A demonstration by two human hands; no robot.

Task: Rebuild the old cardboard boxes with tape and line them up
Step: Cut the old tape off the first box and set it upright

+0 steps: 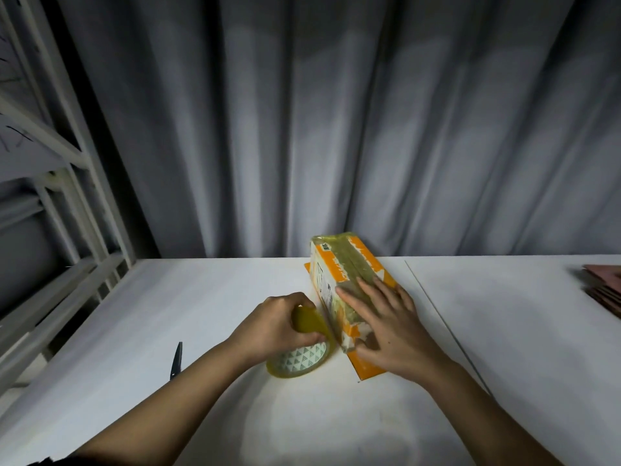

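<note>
Head view. On the white worktop [168, 297], near the middle and reaching toward the far edge: a long orange-and-white cardboard box [339, 280], its top face covered lengthwise with yellowish tape. Orange flaps lying flat on the worktop at the near end and at the far left of the box.

Right hand [386, 327] laid flat on the near end of the box, fingers straight and spread, pressing down on the taped top; thumb at the near end face.

Left hand [282, 326] just left of the box, fingers curled round a yellowish roll of packing tape with a green-triangle-printed white core [300, 359]. Roll tilted, lower edge resting on the worktop; a strip of tape running from the roll up to the near left edge of the box.

Dark closed scissors [176, 361] lying on the worktop left of the roll, well apart from it.

Stack of flat brownish cardboard pieces [605, 287] at the right edge. Grey curtain [336, 129] behind the far edge; white metal shelving frame [67, 196] beyond the left edge.
</note>
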